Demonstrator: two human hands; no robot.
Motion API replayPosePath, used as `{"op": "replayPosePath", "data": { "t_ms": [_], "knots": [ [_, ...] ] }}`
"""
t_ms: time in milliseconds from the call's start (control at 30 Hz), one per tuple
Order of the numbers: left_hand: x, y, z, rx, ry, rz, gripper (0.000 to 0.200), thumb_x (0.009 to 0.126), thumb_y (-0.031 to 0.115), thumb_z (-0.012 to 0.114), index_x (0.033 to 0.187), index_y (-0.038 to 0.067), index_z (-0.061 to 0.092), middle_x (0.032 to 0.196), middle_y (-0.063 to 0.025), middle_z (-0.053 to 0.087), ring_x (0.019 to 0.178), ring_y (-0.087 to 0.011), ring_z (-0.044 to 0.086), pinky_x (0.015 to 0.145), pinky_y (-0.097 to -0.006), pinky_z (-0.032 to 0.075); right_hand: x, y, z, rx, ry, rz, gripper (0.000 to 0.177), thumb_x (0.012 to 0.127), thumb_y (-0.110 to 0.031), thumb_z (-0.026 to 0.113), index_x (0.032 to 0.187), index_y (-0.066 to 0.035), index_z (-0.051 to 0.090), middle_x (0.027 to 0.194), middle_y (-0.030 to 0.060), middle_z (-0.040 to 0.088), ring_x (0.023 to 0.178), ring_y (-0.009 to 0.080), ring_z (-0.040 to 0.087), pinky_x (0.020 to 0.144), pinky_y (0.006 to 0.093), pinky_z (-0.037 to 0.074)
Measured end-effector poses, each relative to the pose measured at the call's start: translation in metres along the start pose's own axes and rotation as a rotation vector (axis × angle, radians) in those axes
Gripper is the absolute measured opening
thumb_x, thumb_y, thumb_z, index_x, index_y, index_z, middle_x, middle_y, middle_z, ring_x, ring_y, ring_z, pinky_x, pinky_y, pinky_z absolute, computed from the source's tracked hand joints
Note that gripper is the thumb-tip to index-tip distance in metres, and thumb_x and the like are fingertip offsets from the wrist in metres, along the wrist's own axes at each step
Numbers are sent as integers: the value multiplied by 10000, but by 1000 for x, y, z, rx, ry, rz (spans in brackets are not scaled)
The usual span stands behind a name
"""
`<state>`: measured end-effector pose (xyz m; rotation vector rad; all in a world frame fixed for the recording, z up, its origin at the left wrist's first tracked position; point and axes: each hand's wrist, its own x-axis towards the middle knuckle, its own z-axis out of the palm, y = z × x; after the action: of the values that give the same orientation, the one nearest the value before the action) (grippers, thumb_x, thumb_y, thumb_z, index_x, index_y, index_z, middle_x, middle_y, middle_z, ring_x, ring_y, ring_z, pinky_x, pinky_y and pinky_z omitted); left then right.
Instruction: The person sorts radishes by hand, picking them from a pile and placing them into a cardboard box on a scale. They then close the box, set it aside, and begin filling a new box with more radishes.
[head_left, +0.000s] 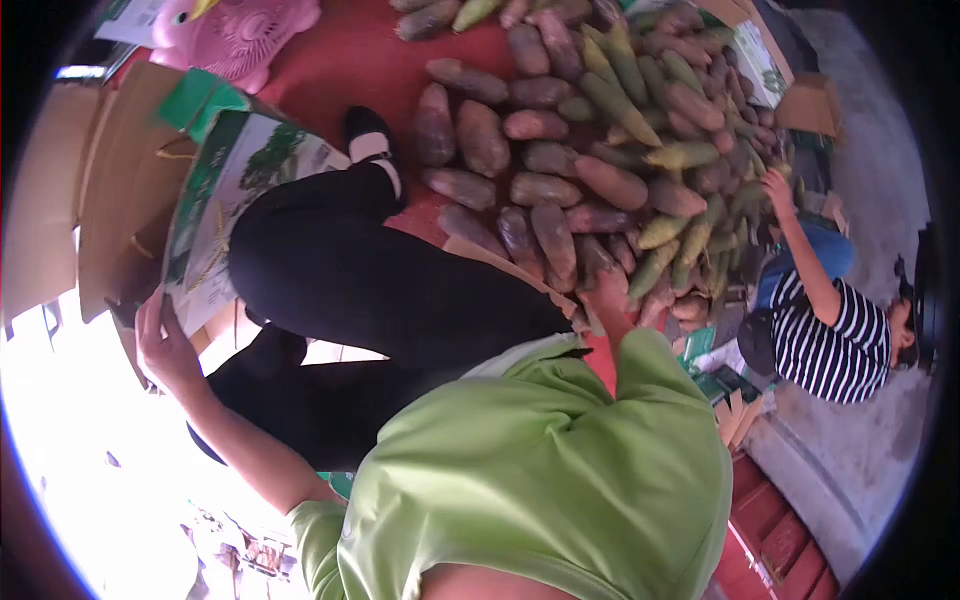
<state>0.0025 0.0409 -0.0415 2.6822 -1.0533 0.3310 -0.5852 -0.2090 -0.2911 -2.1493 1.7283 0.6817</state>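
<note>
My left hand is closed on the edge of an open cardboard box with a green-and-white printed side, left of my bent leg. Beside my right knee, my right hand reaches down into a big pile of long, thick gourd-like vegetables. Its fingers are bent round the lower end of a dark brown gourd-like vegetable; the fingertips are partly hidden. Around it lie reddish-brown ones and yellow-green ones.
The pile spreads over a red floor covering. A pink plastic fan stands at the upper left. On the right, a co-worker in a striped shirt stretches a hand to the pile. Red crates stand at lower right.
</note>
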Motion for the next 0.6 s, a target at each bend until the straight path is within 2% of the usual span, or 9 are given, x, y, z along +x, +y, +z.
{"op": "replayPosePath", "data": {
  "t_ms": [33,100,167,233,267,333,400,533,600],
  "knots": [
    [1,6,-4,-24,-16,-10,186,839,19,565,992,55,665,938,-84,655,872,-221,635,760,-315,489,5,18,15,28,268,-124,542,638,-229,763,1105,-82,531,992,138,626,968,360,589,818,456,465],
    [3,16,-8,-105,-36,-67,218,819,-11,555,992,62,668,939,-82,654,878,-228,634,756,-316,488,17,21,-15,241,-74,176,623,658,-227,762,1201,-88,490,1054,163,613,996,360,579,886,444,445],
    [3,25,-13,-96,-23,-69,236,810,-30,546,986,66,670,933,-85,652,864,-235,632,752,-311,487,41,50,1,527,70,87,603,663,-161,766,1192,-65,493,1050,138,616,970,288,592,874,385,454],
    [2,27,-15,-106,-37,-92,239,796,-38,554,972,69,676,918,-83,650,842,-236,630,746,-310,487,32,3,-69,626,151,-7,498,676,-91,736,1116,-27,512,933,109,617,849,192,595,745,310,477],
    [2,29,-17,-122,-27,-87,240,792,-34,559,974,71,676,919,-81,648,845,-240,629,746,-310,487,37,-13,-90,629,150,-37,498,676,-91,736,1116,-27,512,933,109,617,849,192,595,745,310,477],
    [0,30,-16,-155,-22,-95,243,783,-28,567,978,72,675,920,-79,643,844,-247,624,747,-313,486,51,-42,-122,1142,269,-321,405,745,-19,685,1110,-18,510,996,65,591,896,154,562,788,293,464],
    [0,31,-19,-182,-42,-101,252,776,-31,567,982,70,672,919,-78,636,841,-250,615,746,-324,485,77,-66,-154,1121,337,-440,367,791,30,635,1134,-2,508,1064,50,566,946,147,546,828,277,450],
    [1,35,-24,-200,-46,-123,219,764,-8,591,957,60,672,898,-78,623,844,-262,600,747,-345,478,42,-196,-283,1276,381,-575,395,796,40,624,1168,19,492,1096,64,553,1001,133,531,877,272,437],
    [2,35,-26,-194,-44,-135,217,763,-3,594,955,61,673,900,-76,621,848,-263,597,746,-347,477,25,-251,-328,1274,499,-786,389,795,51,619,1162,23,493,1127,78,541,1021,143,530,908,289,434]
  ]
}}
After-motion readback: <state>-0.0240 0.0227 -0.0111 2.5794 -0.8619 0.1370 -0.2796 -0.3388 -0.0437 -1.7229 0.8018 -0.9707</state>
